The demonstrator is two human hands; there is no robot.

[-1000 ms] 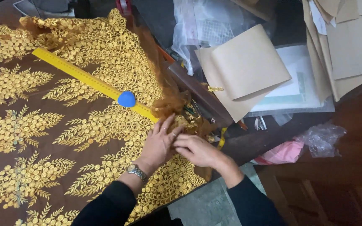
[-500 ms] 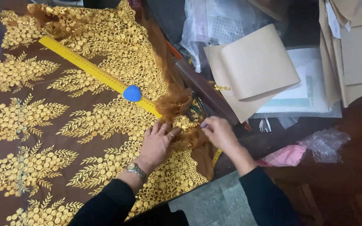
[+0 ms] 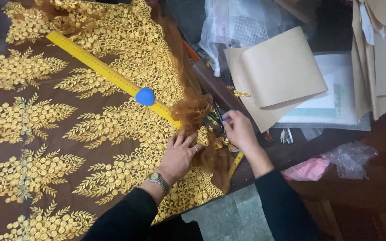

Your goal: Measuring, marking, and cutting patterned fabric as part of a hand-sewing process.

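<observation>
A brown net fabric [image 3: 45,134] with gold floral embroidery covers the table. My left hand [image 3: 179,154], with a wristwatch, lies flat on it near its bunched right edge [image 3: 197,111], fingers spread. My right hand [image 3: 240,129] is just right of that, at the table's edge. Its fingertips are curled at some thin dark and green tools [image 3: 215,118]; whether it grips one is unclear. A long yellow ruler [image 3: 99,69] lies diagonally across the fabric with a blue piece of tailor's chalk [image 3: 144,96] on it.
Curled tan paper sheets [image 3: 278,71] lie to the right over white papers, with more tan pieces [image 3: 380,53] at the far right. Clear plastic bags [image 3: 242,27] sit behind. A pink cloth [image 3: 307,168] and a crumpled plastic bag [image 3: 349,158] lie lower right. Grey floor [image 3: 228,218] shows below.
My right hand has drawn away from my left hand, moving up and right to the tools at the table's edge. My left hand stays pressed on the fabric.
</observation>
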